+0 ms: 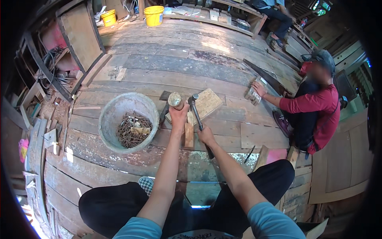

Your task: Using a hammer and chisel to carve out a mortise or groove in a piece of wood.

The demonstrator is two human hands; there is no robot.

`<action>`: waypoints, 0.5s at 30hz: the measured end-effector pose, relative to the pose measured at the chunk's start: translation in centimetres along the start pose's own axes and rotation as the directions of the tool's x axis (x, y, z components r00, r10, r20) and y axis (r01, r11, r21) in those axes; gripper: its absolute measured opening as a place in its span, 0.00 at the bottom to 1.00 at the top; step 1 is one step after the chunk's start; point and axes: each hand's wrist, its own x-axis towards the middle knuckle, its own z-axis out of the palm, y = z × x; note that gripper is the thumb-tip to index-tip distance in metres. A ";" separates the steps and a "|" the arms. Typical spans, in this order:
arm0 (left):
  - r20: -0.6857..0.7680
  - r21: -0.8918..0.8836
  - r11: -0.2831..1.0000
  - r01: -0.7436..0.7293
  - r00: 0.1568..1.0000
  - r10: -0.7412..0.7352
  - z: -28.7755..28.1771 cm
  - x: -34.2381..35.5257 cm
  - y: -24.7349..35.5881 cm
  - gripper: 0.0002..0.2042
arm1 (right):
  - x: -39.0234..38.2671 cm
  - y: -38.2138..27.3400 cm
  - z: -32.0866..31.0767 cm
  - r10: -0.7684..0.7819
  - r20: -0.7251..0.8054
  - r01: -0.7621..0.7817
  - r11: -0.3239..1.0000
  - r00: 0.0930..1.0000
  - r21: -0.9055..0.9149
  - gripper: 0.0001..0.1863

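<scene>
My left hand (179,116) is closed around a short, thick wooden piece with a pale round end (175,99); the rest of it is hidden by the fingers. Just beside it, my right hand (206,136) grips a hammer (197,110) by its shaft, the metal head up near the left hand and the dark handle end below the fist. Under and beyond both hands lies a flat light wooden block (209,102). A narrow strip of wood (189,136) sits between my wrists. Left of my hands stands a grey bucket (106,115) holding many rusty nails (133,129).
At right, a person in a red shirt (324,105) sits on the plank floor (159,63), one hand on a small bundle (252,95). A handsaw (268,77) lies close by. Yellow buckets (154,16) stand at the back. Scrap timber (38,147) lines the left side.
</scene>
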 end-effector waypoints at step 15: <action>0.036 0.082 0.997 0.012 0.999 -0.015 -0.3 0.4 -1.6 0.08 | -6.4 3.7 -0.8 0.504 0.580 -0.510 -0.286 0.641 0.812 0.07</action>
